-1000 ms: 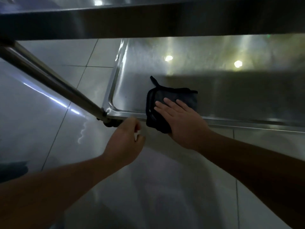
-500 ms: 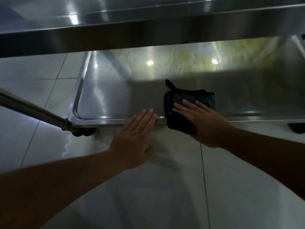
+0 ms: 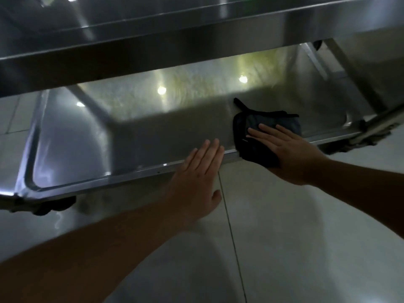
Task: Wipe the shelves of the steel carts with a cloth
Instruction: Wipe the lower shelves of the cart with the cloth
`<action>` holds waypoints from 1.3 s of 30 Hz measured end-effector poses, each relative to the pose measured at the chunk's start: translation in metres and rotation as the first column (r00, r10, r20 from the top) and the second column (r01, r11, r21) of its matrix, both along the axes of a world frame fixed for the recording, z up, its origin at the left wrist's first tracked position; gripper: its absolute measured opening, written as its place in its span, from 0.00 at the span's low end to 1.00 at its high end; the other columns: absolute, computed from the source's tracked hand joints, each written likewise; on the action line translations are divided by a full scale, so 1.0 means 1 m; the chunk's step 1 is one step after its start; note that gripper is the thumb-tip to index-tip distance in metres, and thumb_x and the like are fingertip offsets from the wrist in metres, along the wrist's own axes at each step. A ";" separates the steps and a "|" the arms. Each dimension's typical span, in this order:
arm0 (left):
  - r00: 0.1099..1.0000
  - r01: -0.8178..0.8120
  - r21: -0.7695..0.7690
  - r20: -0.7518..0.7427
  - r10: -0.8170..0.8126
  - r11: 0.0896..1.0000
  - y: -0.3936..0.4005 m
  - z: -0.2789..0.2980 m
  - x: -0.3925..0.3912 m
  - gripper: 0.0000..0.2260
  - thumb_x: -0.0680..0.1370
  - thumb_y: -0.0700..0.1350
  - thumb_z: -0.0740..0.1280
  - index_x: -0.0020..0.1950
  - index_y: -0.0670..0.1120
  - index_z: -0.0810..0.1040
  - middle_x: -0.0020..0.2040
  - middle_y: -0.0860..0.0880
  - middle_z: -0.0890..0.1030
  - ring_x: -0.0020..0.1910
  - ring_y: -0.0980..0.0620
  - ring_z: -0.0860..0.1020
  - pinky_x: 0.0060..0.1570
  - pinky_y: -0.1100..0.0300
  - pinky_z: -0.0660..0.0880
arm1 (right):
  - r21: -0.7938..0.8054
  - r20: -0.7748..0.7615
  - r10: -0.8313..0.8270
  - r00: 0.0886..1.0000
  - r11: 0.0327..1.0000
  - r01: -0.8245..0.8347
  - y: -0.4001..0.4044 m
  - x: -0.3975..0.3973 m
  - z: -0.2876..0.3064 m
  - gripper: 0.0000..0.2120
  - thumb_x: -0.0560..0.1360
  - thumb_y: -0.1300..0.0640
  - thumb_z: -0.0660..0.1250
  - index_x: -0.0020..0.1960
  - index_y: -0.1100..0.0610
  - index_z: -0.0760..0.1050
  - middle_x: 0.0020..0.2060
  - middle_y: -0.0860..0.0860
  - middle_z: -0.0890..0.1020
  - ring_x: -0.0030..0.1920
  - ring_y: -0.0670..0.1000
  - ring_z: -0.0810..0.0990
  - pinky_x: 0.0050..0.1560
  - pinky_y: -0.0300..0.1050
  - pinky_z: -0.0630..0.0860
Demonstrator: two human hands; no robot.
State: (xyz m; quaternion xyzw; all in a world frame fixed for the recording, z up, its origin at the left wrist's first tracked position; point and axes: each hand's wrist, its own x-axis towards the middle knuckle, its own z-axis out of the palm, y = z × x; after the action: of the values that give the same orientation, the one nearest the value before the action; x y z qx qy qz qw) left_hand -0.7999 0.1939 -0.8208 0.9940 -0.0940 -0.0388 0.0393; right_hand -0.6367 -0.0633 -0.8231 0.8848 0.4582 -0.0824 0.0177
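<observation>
The dark folded cloth (image 3: 262, 136) lies over the front rim of the cart's bottom shelf (image 3: 135, 136), pressed flat under the right hand (image 3: 290, 154) for wiping, while the left hand (image 3: 196, 171), fingers straight, seemingly braces the rim empty; the upper shelf (image 3: 153, 44) hides the back

Left hand (image 3: 197, 171): flat, palm down, fingers straight and held together, thumb spread out to the side; fingertips laid over the near rim of the lower shelf (image 3: 131, 178).
Left forearm: bare, reaching in from the lower left.
Right hand (image 3: 288, 154): flat, palm down, fingers straight and slightly spread, pressed on the dark cloth (image 3: 262, 132).
Right forearm: bare, reaching in from the right edge.
Spacing: hands near each other, not touching.
</observation>
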 end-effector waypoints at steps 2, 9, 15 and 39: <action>1.000 0.020 -0.004 -0.002 -0.020 1.000 -0.016 -0.003 0.008 0.47 0.76 0.57 0.64 0.87 0.44 0.42 0.87 0.45 0.41 0.86 0.47 0.40 0.83 0.46 0.47 | -0.004 -0.008 -0.036 0.999 0.999 0.036 -0.017 0.007 0.002 0.36 0.81 0.38 0.54 0.83 0.45 0.42 0.82 0.43 0.50 0.82 0.47 0.46 0.82 0.54 0.48; 1.000 0.010 -0.043 0.020 -0.010 0.999 -0.054 -0.009 0.025 0.48 0.73 0.56 0.66 0.87 0.44 0.46 0.87 0.46 0.46 0.86 0.48 0.44 0.83 0.47 0.48 | 0.008 -0.046 -0.166 0.985 0.986 0.167 -0.068 0.020 0.010 0.38 0.79 0.32 0.48 0.83 0.47 0.44 0.82 0.42 0.50 0.82 0.44 0.45 0.82 0.50 0.46; 0.998 0.015 -0.025 0.060 -0.014 1.000 -0.072 -0.014 0.035 0.47 0.73 0.53 0.67 0.87 0.43 0.48 0.87 0.44 0.48 0.86 0.47 0.47 0.82 0.45 0.52 | 0.001 -0.127 -0.392 0.911 0.919 0.395 -0.102 0.027 0.017 0.37 0.79 0.33 0.44 0.84 0.46 0.45 0.83 0.43 0.49 0.82 0.44 0.44 0.82 0.50 0.44; 0.999 0.011 -0.019 0.048 -0.010 1.000 -0.067 -0.014 0.038 0.49 0.70 0.57 0.68 0.87 0.44 0.52 0.86 0.46 0.54 0.85 0.47 0.53 0.82 0.46 0.55 | 0.121 -0.232 -0.371 0.899 0.907 0.405 -0.051 0.087 0.014 0.32 0.83 0.47 0.59 0.84 0.49 0.51 0.82 0.45 0.49 0.82 0.49 0.45 0.79 0.50 0.43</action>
State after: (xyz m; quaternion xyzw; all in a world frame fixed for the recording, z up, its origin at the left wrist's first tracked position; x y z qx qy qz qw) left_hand -0.7614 0.1267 -0.8350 0.9938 -0.1005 -0.0144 0.0463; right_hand -0.5501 -0.1143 -0.8090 0.9436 0.2770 -0.1360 -0.1197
